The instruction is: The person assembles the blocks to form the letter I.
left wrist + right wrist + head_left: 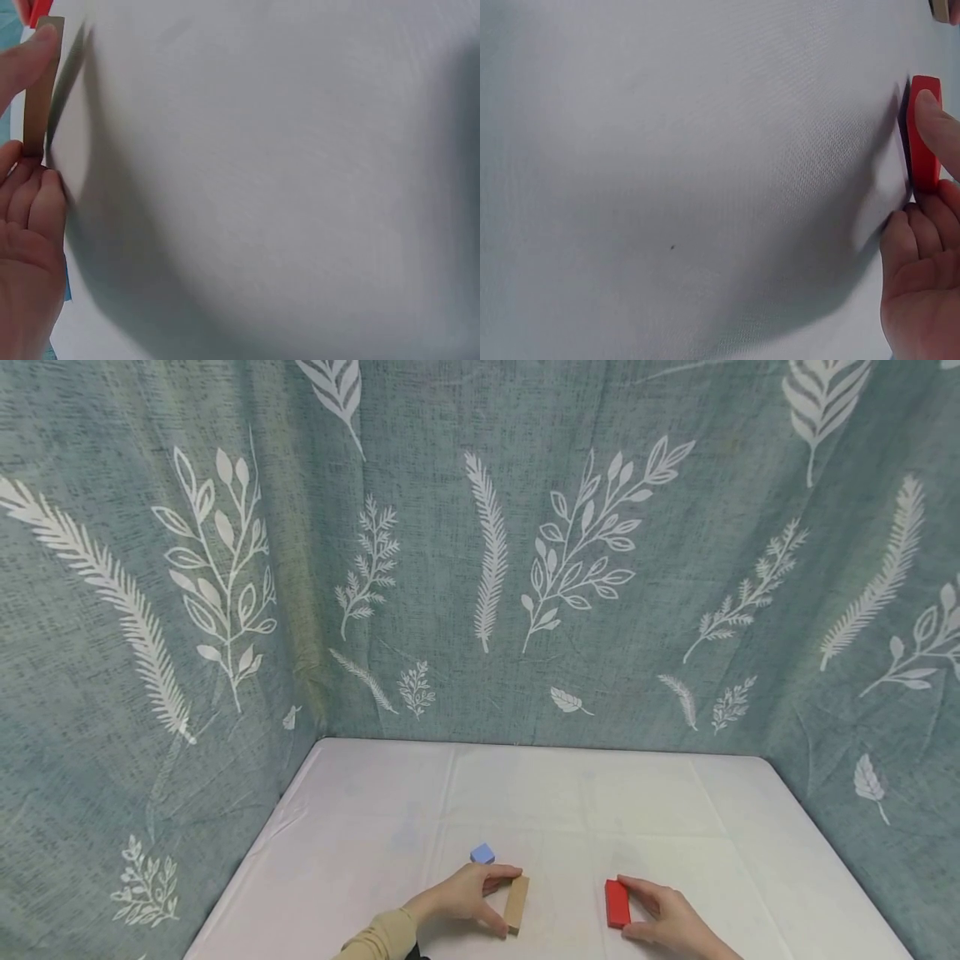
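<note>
My left hand (467,895) grips a tan wooden block (517,904) by its two ends, thumb at the near end and fingers at the far end. In the left wrist view the same block (40,94) spans between thumb and fingertips. My right hand (670,920) holds a red block (617,904) the same way, thumb near and fingers far. The right wrist view shows the red block (924,139) pinched between thumb and fingers. A stretch of white table separates the two blocks. A small blue block (482,854) lies just beyond the left hand.
A white cloth covers the table (585,802). Teal curtains (420,568) with white leaf prints rise at the back and on both sides of it.
</note>
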Tool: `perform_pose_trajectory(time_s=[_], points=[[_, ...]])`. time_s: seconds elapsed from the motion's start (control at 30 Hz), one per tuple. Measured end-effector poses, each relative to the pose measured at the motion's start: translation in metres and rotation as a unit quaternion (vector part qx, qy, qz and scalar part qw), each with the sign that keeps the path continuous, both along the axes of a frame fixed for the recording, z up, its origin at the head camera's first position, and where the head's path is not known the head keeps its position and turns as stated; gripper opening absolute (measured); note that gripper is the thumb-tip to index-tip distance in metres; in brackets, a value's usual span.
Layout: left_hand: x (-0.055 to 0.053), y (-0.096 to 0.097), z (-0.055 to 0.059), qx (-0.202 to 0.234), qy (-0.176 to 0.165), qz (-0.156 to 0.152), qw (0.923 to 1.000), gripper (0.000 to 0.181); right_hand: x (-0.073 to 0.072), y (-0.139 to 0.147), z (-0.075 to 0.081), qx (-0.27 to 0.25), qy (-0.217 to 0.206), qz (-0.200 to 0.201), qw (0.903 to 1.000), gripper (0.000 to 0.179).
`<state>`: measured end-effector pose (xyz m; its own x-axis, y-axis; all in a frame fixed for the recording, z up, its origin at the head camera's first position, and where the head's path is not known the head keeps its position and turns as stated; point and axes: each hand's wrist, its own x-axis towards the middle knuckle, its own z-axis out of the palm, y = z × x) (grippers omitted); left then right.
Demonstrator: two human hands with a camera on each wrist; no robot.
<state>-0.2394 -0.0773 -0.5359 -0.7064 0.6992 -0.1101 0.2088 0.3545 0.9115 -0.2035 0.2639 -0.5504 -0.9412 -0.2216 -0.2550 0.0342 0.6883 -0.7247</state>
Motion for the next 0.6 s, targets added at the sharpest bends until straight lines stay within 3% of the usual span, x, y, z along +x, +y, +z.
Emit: perform_pose_trajectory(time_s=[0.37,0.6], points=[[0.001,0.012,0.006,0.029,-0.006,0.011,0.9995,0.075,0.000,-0.001,0.004,-0.008,0.017,0.014,0.9997,0.076],[-0.004,0.014,0.010,0.034,0.020,0.023,0.9990,0.076,0.001,0.001,0.013,-0.027,0.061,0.043,0.9968,0.073]])
